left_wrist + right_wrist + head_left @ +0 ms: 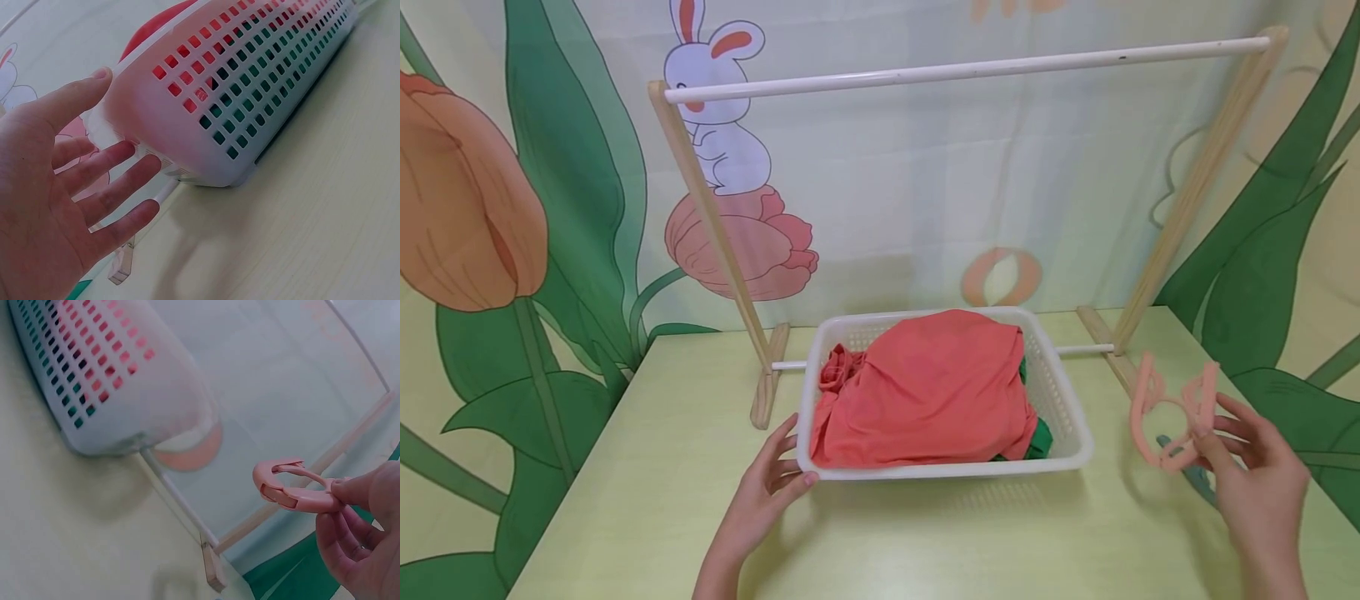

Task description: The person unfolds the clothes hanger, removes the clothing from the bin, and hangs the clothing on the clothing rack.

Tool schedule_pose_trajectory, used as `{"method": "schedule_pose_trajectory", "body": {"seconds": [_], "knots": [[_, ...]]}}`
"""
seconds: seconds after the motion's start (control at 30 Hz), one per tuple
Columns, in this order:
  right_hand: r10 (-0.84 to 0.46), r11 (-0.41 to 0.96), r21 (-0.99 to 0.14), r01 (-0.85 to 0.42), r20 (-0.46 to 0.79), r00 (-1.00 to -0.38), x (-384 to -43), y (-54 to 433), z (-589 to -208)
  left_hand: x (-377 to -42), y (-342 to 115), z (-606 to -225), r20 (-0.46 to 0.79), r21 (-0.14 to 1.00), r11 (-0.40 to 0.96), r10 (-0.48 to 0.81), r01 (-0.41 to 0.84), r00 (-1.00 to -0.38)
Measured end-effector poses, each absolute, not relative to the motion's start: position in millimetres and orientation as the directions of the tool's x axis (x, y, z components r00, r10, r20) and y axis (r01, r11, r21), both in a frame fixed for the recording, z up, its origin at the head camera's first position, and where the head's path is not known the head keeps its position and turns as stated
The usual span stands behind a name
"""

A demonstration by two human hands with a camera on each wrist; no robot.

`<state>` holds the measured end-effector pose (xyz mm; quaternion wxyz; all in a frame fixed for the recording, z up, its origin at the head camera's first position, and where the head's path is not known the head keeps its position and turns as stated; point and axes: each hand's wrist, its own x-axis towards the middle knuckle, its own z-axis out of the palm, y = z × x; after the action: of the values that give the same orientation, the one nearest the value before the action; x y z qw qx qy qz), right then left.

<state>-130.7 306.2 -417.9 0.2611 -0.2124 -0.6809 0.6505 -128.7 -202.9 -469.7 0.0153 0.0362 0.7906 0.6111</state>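
Observation:
A white plastic basket [951, 472] sits on the table, filled with a bundled coral-red cloth [932, 392] and some green cloth [1040, 440]. My left hand [769, 483] is at its front left corner, thumb by the rim and fingers spread loosely along the side; the left wrist view shows these fingers [122, 194] relaxed. Right of the basket, my right hand [1258, 467] pinches a pink folding clothes hanger [1142, 417] between thumb and fingers, folded and raised over the table. Beneath it lies a blue-green item [1198, 482], partly hidden by the hand.
Behind the basket stands a rack with wooden legs [1195, 196] and a white top bar [970, 71]. Its left foot [765, 400] and right foot reach forward on the table [925, 550]. A printed curtain [910, 192] hangs at the back.

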Motion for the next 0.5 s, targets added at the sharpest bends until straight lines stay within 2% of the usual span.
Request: {"method": "schedule_pose_trajectory", "body": {"seconds": [0.2,0.5], "knots": [[0.632,0.001,-0.986,-0.167,0.13,-0.764,-130,286,-401,-129,-203,-469,0.021,0.968,0.248,0.076,0.039,-0.997],[0.559,0.037,-0.969,-0.243,0.222,-0.799,-130,255,-384,-128,-202,-469,0.019,0.97,0.24,0.075,0.037,-0.997]]}}
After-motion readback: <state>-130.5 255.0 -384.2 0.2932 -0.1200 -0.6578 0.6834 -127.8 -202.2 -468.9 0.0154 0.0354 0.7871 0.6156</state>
